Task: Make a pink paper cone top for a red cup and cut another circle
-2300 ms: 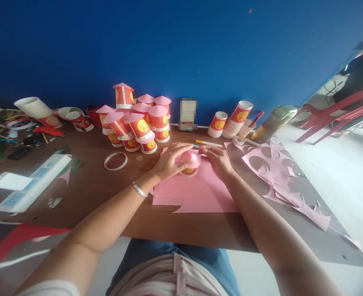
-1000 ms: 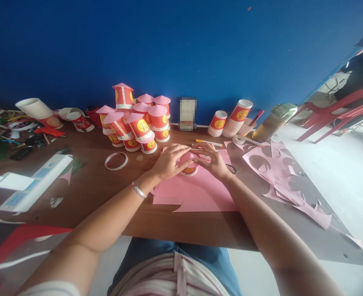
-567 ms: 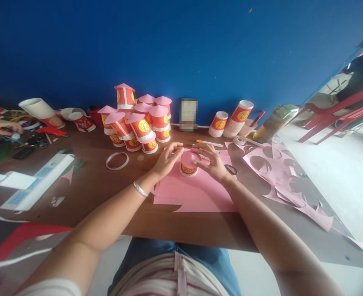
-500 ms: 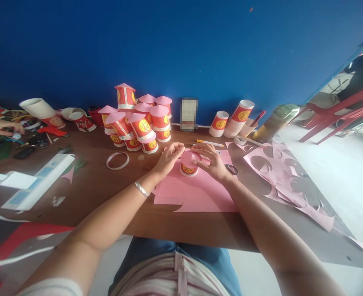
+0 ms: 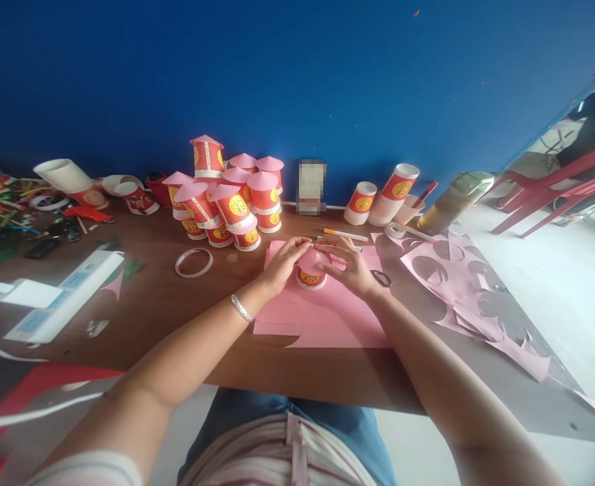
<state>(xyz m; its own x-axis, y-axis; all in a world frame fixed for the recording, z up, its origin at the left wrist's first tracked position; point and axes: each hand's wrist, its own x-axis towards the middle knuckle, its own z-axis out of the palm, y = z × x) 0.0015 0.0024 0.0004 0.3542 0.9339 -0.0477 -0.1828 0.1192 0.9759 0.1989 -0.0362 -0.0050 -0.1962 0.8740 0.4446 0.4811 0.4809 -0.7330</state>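
Far left, white cable [image 5: 39,411] runs across below the power strip [image 5: 67,297]; my left forearm passes close by, so a careless sweep could snag it. The capped cups [image 5: 231,202] are piled up, one perched high; a bump from my left elbow or wrist could topple the lot. Tape ring [image 5: 193,262] lies flat nearer me, low risk. My left hand [image 5: 288,260] has its fingertips drawn together at the far-left edge of the pink cap [image 5: 314,259]; can't tell if something small is pinched there. The cap sits tilted on the red cup [image 5: 311,279], which stands on the pink paper [image 5: 338,320] between my hands. Pressing unevenly could dent the cap or leave it crooked; pushing sideways could tip the cup or skid it, since the loose sheet might slide. My right hand [image 5: 353,266] is curved, thumb against the cap's near right side, fingers over the back; can't tell how firmly it grips. Squeezing too hard there could crease the thin cap. Just right, a dark ring handle [image 5: 381,277] lies by my wrist, easy to knock. Cut scraps [image 5: 479,304] further right might catch my sleeve-less forearm.
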